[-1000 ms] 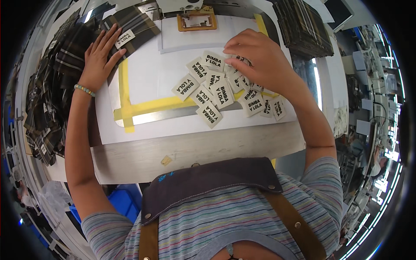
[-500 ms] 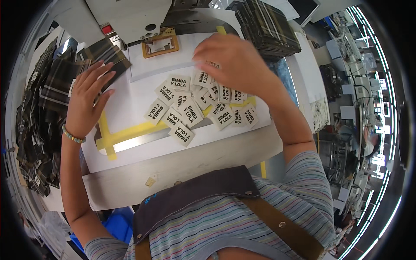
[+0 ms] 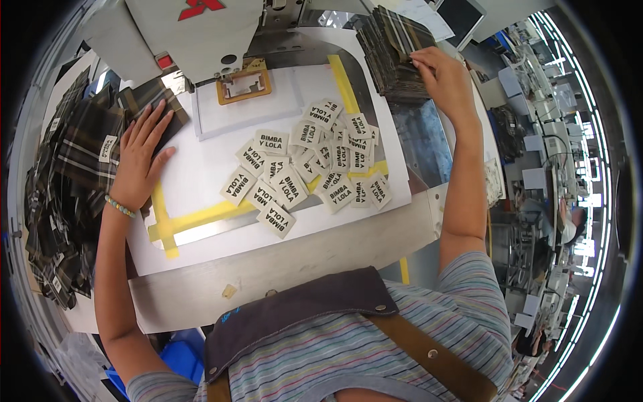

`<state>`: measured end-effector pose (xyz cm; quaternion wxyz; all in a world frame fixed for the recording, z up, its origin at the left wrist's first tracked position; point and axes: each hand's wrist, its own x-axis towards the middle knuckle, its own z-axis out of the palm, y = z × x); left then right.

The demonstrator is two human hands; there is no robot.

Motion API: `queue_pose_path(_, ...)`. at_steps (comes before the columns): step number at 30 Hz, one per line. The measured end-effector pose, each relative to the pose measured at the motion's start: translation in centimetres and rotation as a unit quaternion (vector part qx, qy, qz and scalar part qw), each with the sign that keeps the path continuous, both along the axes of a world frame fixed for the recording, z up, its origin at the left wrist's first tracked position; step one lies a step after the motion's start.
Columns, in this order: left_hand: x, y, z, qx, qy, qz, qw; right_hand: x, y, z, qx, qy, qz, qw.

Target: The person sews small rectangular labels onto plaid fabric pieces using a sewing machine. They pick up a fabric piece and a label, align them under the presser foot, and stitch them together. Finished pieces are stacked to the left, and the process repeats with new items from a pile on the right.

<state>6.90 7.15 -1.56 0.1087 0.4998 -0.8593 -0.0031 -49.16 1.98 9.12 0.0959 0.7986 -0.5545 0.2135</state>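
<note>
My left hand (image 3: 139, 161) lies with fingers spread on the brown plaid fabric pieces (image 3: 84, 151) at the left of the machine table. One of these pieces carries a small white label (image 3: 107, 149). At the back right, my right hand (image 3: 447, 80) has its thumb and fingers closed at the edge of the top plaid piece on a tall stack (image 3: 385, 63). How much cloth they pinch is hard to see. Between my hands, many loose cream labels with dark print (image 3: 291, 187) lie scattered and overlapping on the white work surface (image 3: 194, 177).
A sewing machine head (image 3: 194, 43) stands at the back, with an orange-edged clamp frame (image 3: 244, 87) beneath it. Yellow tape (image 3: 204, 220) borders the white surface. A large heap of plaid pieces (image 3: 63, 221) hangs along the left edge. A dark screen (image 3: 461, 20) is behind the stack.
My right hand has moved from above the labels to the far-right stack, closing at its edge. My left hand has settled onto the plaid pieces. The view has shifted slightly.
</note>
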Motion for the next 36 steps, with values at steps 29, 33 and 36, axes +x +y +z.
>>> queue_pose_path(29, -5.7, 5.1, 2.5, 0.039, 0.251, -0.072, 0.965, 10.9, 1.5, -1.5, 0.090, 0.047, 0.137, 0.985)
queue_pose_path(33, -6.2, 4.1, 1.6, 0.084, 0.258, -0.037, 0.962, 11.5, 2.0, -2.8, 0.183, 0.126, 0.111, 0.969)
queue_pose_path(36, -6.4, 3.6, 1.6, 0.123, 0.257, -0.003, 0.959, 12.6, 2.7, -1.2, 0.169, 0.059, 0.112, 0.978)
